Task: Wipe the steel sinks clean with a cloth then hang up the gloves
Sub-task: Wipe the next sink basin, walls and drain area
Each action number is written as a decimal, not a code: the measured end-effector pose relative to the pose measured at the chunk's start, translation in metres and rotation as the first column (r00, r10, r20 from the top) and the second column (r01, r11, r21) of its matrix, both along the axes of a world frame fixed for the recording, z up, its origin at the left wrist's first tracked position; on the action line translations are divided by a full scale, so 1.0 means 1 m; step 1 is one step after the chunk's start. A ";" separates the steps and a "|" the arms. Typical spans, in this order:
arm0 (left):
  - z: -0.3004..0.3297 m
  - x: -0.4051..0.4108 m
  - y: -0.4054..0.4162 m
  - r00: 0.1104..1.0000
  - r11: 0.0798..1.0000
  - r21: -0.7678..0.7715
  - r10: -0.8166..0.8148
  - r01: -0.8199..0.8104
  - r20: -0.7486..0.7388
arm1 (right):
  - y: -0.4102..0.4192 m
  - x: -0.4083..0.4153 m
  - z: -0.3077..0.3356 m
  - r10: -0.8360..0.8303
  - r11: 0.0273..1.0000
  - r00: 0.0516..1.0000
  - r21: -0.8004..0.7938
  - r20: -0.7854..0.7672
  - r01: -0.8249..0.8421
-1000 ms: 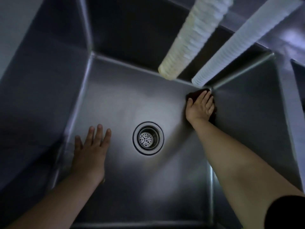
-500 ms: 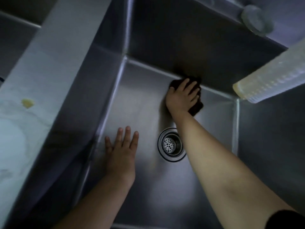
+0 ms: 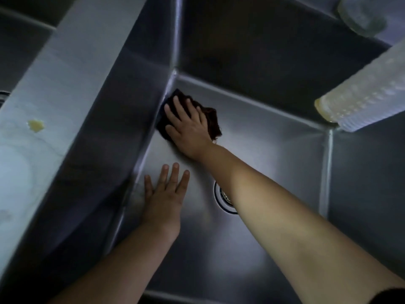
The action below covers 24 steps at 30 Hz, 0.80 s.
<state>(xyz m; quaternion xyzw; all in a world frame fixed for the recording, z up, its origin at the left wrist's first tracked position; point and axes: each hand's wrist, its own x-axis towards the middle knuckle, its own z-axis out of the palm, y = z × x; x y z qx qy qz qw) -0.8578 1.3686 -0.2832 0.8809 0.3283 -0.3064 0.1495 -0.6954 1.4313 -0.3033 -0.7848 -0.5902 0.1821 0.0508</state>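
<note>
Dark brown crumpled cloth (image 3: 210, 119) in the steel sink (image 3: 274, 132)'s far-left floor corner.
Right hand (image 3: 186, 126) presses it flat-fingered; left hand (image 3: 164, 194) rests spread, released, nearer the drain (image 3: 221, 198).

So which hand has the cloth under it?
The right hand, far in the sink's left corner, presses flat on the dark cloth. The left hand lies bare on the steel floor, nearer.
</note>
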 end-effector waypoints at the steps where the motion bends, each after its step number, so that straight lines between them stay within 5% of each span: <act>1: 0.000 0.000 0.000 1.000 1.000 -0.001 0.003 -0.003 0.004 | -0.009 0.003 0.002 0.044 0.999 0.999 0.021 -0.025 -0.044; 6: 0.002 -0.001 0.001 1.000 1.000 -0.010 0.010 -0.010 0.026 | -0.080 0.043 0.003 0.162 0.985 0.981 0.036 0.111 -0.167; 9: 0.003 -0.002 0.001 0.999 1.000 -0.017 0.011 -0.011 0.036 | -0.131 0.082 0.001 -0.113 0.994 0.969 0.021 0.222 0.111; 12: 0.002 -0.001 0.001 0.999 1.000 -0.018 0.021 -0.020 0.042 | -0.181 0.114 0.001 -0.430 0.891 0.852 -0.014 0.298 0.454; 16: 0.001 -0.001 0.000 0.998 0.999 -0.019 0.035 -0.034 0.056 | -0.179 0.116 -0.001 -0.603 0.767 0.732 -0.020 0.318 0.641; 19: -0.001 0.000 -0.001 0.996 0.999 -0.003 0.049 -0.049 0.078 | -0.138 0.103 -0.002 -0.586 0.789 0.754 -0.003 0.298 0.615; 24: -0.006 -0.001 -0.002 0.992 0.998 0.017 0.053 -0.055 0.118 | -0.046 0.070 -0.007 -0.298 0.953 0.907 0.034 0.299 0.302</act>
